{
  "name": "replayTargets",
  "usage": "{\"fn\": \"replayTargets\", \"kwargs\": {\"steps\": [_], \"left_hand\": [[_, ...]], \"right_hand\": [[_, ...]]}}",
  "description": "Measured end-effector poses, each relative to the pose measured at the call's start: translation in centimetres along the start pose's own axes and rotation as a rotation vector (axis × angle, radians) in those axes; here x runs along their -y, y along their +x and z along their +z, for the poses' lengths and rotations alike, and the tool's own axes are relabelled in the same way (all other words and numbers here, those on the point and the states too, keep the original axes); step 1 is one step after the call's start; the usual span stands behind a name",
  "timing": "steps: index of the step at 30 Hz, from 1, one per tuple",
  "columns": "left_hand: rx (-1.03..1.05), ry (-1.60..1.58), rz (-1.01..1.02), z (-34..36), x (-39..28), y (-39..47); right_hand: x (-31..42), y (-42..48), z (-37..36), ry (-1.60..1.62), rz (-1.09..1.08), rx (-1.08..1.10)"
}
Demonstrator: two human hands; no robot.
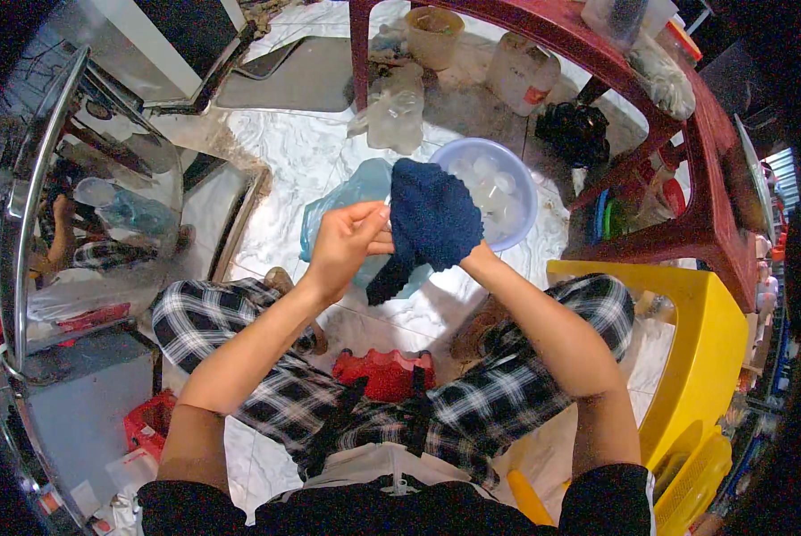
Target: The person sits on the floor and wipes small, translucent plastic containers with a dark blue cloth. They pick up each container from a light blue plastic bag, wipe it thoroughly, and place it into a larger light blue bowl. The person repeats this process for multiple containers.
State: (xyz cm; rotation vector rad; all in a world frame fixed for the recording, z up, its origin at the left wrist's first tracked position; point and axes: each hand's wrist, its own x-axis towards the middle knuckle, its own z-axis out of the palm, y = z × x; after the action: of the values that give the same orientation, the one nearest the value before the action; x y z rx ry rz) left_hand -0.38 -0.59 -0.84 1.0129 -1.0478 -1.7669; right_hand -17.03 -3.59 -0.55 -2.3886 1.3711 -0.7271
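A dark blue cloth (434, 214) with a scalloped edge is draped over my right hand (470, 251), which it hides almost wholly; only the wrist shows. My left hand (353, 244) is at the cloth's left edge, thumb and fingers pinching something small and pale that is mostly hidden. Part of the cloth hangs down between the hands. Behind my left hand, a translucent blue-green plastic bag (326, 208) lies on the marble-patterned floor. Beyond my right hand stands a lavender plastic basin (529, 201) holding several rounded, whitish translucent pieces.
A dark red plastic table (708, 194) arches ahead and right, with a clear plastic bag (397, 110), a tub (434, 33), a plastic jug (521, 70) and a black bag (572, 134) under or near it. A yellow plastic stool (708, 321) is at right; a glass-and-chrome rack (38, 201) stands left.
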Motion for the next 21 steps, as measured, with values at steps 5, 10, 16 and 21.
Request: {"fn": "replayTargets", "kwargs": {"steps": [5, 10, 16, 21], "left_hand": [[-0.105, 0.011, 0.026, -0.1, 0.1, 0.2], [-0.153, 0.06, 0.049, -0.3, -0.7, 0.0], [-0.211, 0.068, 0.007, -0.8, -1.0, -0.1], [-0.168, 0.052, -0.01, -0.4, -1.0, -0.4]], "right_hand": [[-2.3, -0.6, 1.2, 0.021, -0.152, -0.129], [-1.3, -0.3, -0.2, 0.055, -0.192, -0.018], [-0.1, -0.2, -0.5, 0.062, -0.148, 0.138], [1.3, 0.4, -1.0, 0.0, -0.283, 0.087]]}}
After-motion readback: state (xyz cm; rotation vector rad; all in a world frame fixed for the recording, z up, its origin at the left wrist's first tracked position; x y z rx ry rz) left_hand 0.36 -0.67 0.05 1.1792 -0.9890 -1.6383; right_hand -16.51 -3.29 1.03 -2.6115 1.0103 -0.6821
